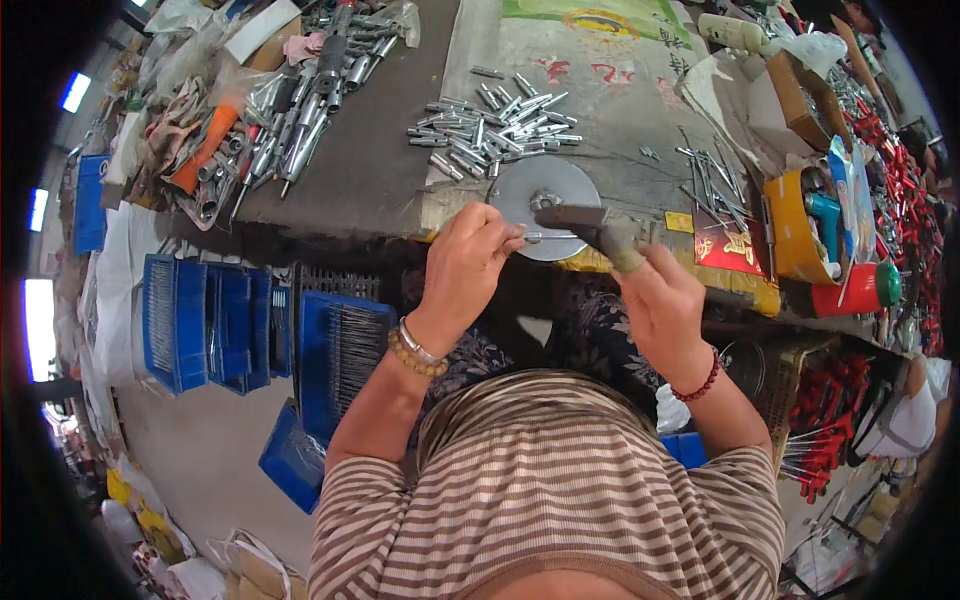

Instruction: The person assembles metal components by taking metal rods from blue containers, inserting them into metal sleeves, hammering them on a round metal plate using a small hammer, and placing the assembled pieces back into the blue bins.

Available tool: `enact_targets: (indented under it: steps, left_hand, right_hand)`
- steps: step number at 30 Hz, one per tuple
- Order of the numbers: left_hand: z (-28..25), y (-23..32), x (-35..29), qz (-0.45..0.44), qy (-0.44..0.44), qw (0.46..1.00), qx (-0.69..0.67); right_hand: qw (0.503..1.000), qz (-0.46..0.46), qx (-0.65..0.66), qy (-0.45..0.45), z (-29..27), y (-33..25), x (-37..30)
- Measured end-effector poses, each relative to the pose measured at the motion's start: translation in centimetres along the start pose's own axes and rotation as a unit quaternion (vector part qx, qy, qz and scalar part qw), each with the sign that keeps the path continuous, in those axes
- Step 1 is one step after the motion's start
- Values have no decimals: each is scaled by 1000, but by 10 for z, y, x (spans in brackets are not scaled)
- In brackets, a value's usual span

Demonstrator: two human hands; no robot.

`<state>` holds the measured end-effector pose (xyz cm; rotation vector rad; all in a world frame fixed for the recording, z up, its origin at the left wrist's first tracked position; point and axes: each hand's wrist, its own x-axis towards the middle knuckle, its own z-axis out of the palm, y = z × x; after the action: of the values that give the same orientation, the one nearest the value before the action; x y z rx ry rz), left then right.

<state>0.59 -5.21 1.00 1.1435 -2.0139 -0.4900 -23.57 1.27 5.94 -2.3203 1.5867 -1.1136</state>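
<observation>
Over the near edge of the workbench lies a round grey metal disc (550,182) with a fitting at its centre. My left hand (468,262) pinches a slim shiny metal rod (552,237), which lies across the disc's near part. My right hand (660,300) is closed round the handle of a hammer (578,216), and its dark head hangs over the disc, close above the rod. I cannot tell whether the head touches the rod. Just beyond the disc is a loose pile of short silver metal sleeves (500,125).
Long sockets and shafts (318,100) lie at the bench's left. On the right are thin rods (712,185), a red paper packet (728,248), a yellow container (800,225) and red-handled tools (905,200). Blue bins (335,350) of rods stand below left, a basket (785,400) below right.
</observation>
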Motion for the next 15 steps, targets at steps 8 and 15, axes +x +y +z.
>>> enact_targets:
  steps: [8, 15]
  left_hand:
    - [-3, -2, 3, 11, -12, 1000, -17]
    - [-5, -5, 4, 7, -23, 1000, -7]
  right_hand:
    - [995, 52, 61, -54, 10, 10, 15]
    - [983, -109, -146, -9, 16, 16, 39]
